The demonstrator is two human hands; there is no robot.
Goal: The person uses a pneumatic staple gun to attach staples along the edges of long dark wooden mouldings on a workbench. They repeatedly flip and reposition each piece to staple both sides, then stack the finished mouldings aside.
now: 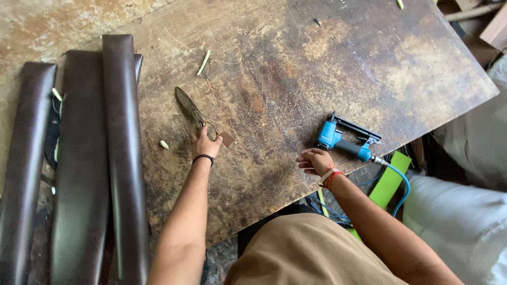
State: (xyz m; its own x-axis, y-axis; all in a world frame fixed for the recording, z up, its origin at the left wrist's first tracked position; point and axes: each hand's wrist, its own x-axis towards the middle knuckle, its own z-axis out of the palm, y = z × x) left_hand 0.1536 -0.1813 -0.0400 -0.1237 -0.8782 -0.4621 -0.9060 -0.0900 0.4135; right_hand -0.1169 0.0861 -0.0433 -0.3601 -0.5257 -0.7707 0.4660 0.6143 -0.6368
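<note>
My left hand [204, 142] is on the handles of the big scissors [191, 110], fingers closing round the loops, blades flat on the worn wooden table [296, 68] and pointing away from me. My right hand [315, 161] rests loose and empty on the tabletop, just beside the blue pneumatic stapler [346, 140]. Far left lie the dark brown upholstered panels [95, 158].
</note>
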